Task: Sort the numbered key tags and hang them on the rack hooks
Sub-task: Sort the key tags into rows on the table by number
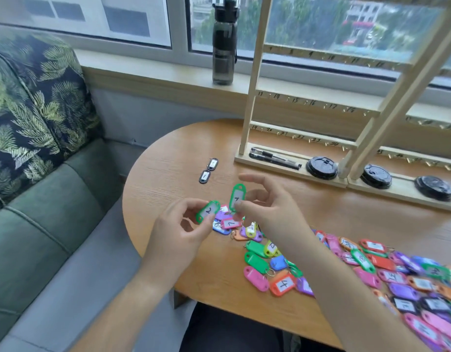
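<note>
My left hand (181,224) pinches a green key tag marked 2 (208,211) just above the table's near left part. My right hand (267,207) pinches a second green tag (237,196) upright, its other fingers spread. Both tags hover over a small heap of coloured tags (254,240). Two black tags (208,170) lie apart further back on the table. A long spread of many coloured numbered tags (387,270) runs to the right. The wooden rack (308,102) with numbered hooks stands at the table's back; its hooks in view hold no tags.
The round wooden table (168,179) sits beside a green sofa (36,199) on the left. Two pens (275,158) and three black cup lids (322,167) rest on the rack's base. A dark water bottle (224,41) stands on the window sill.
</note>
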